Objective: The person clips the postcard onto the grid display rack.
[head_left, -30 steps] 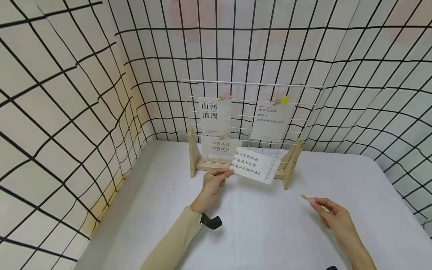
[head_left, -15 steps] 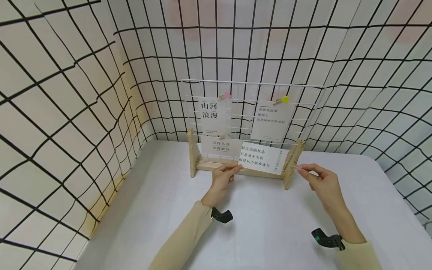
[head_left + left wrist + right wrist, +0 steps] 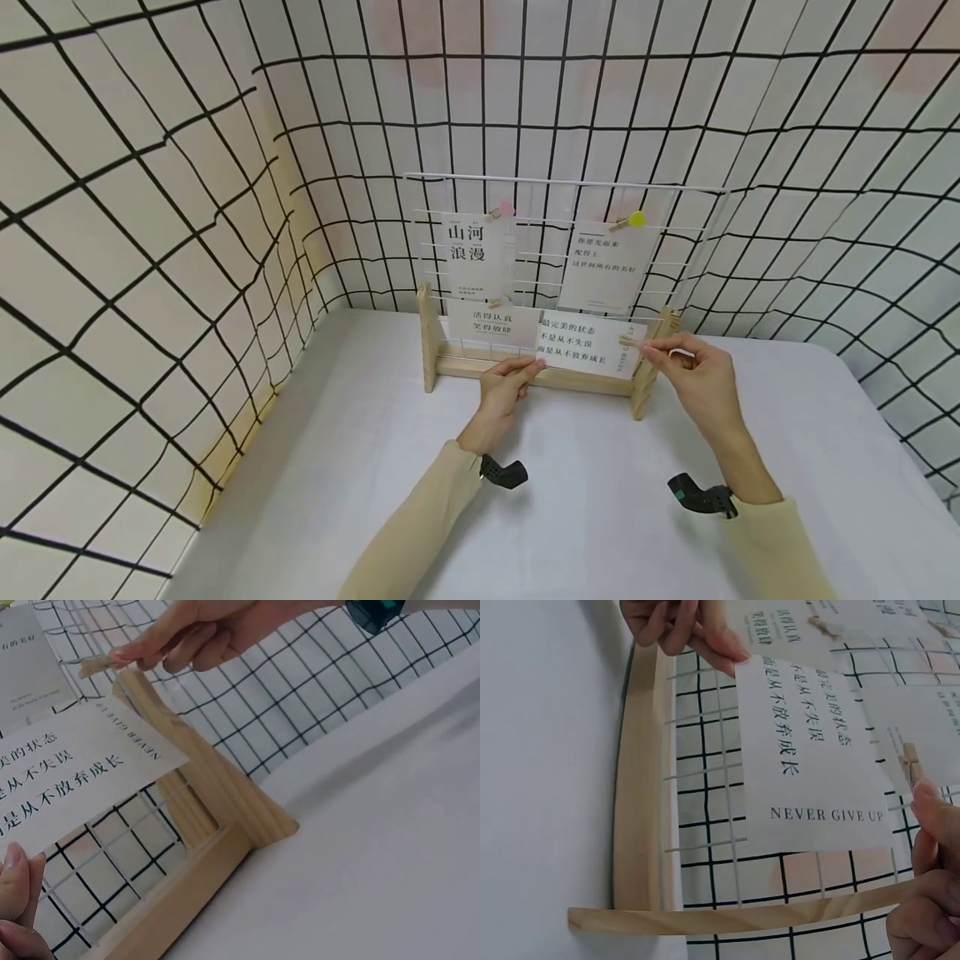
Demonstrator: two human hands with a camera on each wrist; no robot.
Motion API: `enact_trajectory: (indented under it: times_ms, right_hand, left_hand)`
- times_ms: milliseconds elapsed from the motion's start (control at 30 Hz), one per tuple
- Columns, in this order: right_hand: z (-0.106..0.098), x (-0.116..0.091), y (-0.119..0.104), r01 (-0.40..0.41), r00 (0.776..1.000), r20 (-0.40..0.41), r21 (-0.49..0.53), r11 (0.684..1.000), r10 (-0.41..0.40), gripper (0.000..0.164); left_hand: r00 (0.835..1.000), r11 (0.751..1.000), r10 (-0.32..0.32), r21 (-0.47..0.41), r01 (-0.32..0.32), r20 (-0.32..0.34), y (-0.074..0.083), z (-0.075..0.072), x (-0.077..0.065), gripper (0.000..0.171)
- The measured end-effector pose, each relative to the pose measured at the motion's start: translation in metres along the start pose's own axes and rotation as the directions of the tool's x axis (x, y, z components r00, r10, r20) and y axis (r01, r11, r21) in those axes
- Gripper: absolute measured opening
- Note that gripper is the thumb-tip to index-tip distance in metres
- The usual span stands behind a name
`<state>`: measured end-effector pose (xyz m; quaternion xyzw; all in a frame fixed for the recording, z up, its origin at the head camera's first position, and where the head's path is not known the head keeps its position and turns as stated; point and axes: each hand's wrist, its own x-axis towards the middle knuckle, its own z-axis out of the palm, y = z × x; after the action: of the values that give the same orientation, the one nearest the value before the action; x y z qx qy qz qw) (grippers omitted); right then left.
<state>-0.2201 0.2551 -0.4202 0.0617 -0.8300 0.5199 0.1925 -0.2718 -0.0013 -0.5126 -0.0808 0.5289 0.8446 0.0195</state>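
Note:
My left hand [image 3: 504,392] pinches the lower left corner of a white card [image 3: 577,343] printed with black characters. The card is held up in front of the lower right part of a white wire grid rack [image 3: 534,283] on wooden feet [image 3: 647,375]. At the card's right side my right hand [image 3: 697,375] pinches a small wooden clothespin [image 3: 628,341]. In the right wrist view the clothespin [image 3: 911,761] stands just off the card's upper edge. Whether its jaws are spread cannot be made out.
Other cards hang on the rack: one at upper left [image 3: 480,254], one at upper right [image 3: 606,267] and one at lower left [image 3: 491,323], each with a clothespin. A white cloth covers the table [image 3: 585,500]. Black-lined grid walls [image 3: 555,92] surround it.
The left hand has raised the card up and right against the rack, levelling it. From the lower right, the right hand has brought the clothespin up and left to the card's right side.

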Motion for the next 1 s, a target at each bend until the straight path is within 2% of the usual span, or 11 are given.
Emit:
enact_trajectory:
  times_ms: [167,467,600,833,1000]
  right_hand:
    - [0.004,0.008,-0.005,0.090,0.993,-0.065,-0.124,0.988,-0.099,0.012]
    - [-0.001,0.018,-0.013,0.188,0.972,-0.097,-0.211,0.959,-0.212,0.007]
    - [-0.005,0.022,-0.015,0.209,0.964,-0.109,-0.243,0.947,-0.241,0.007]
    - [-0.007,0.025,-0.016,0.201,0.966,-0.099,-0.306,0.931,-0.241,0.009]
    - [-0.003,0.026,-0.016,0.249,0.951,-0.096,-0.328,0.911,-0.294,0.009]
  left_hand:
    - [1.000,1.000,0.003,0.011,-0.003,-0.004,-0.002,0.004,0.000,0.012]
    - [1.000,1.000,0.007,-0.016,-0.007,0.002,-0.006,0.011,0.001,0.008]
    - [1.000,1.000,0.008,-0.027,-0.008,0.005,-0.009,0.012,0.002,0.009]
    - [1.000,0.999,0.002,-0.045,-0.002,0.004,-0.011,0.013,0.005,0.008]
    - [1.000,0.998,0.005,-0.064,-0.005,0.004,-0.014,0.014,0.006,0.009]
